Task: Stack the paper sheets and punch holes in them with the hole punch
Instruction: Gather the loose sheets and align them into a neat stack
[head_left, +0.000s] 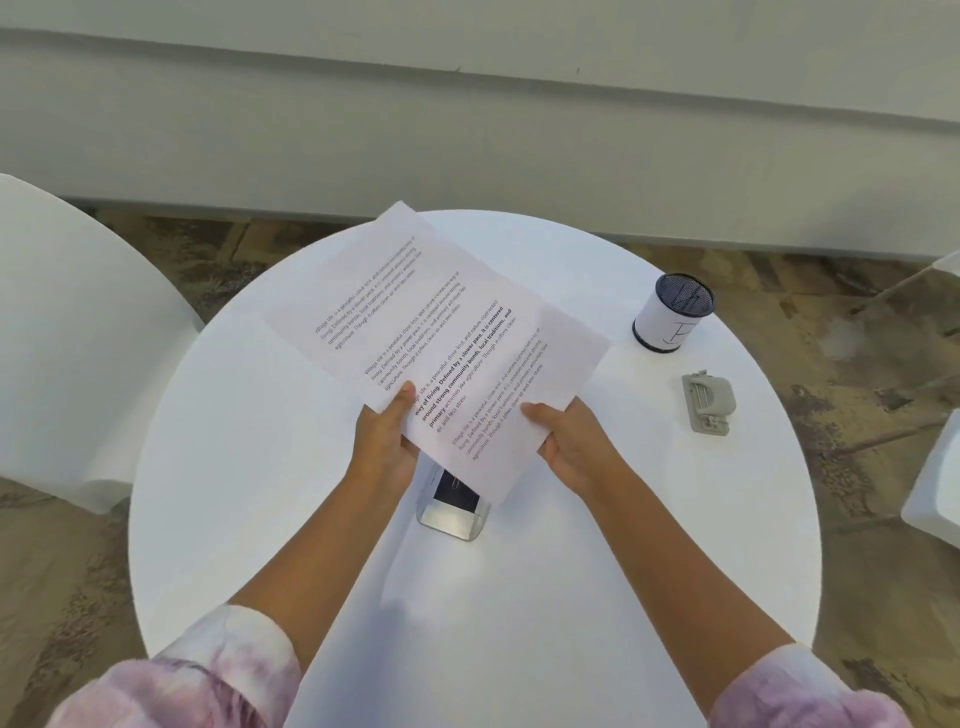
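Observation:
Printed paper sheets (441, 332) overlap each other, held slanted above the round white table (260, 467). My left hand (384, 441) pinches their near left edge, thumb on top. My right hand (571, 447) pinches the near right edge of the front sheet, thumb on top too. The grey hole punch (707, 401) lies on the table at the right, apart from both hands.
A mesh pen cup (672, 318) wrapped in white paper stands at the back right. A clear box (453, 506) with a dark inside sits under the sheets' near corner. White chairs stand at the left (78, 338) and far right (940, 488).

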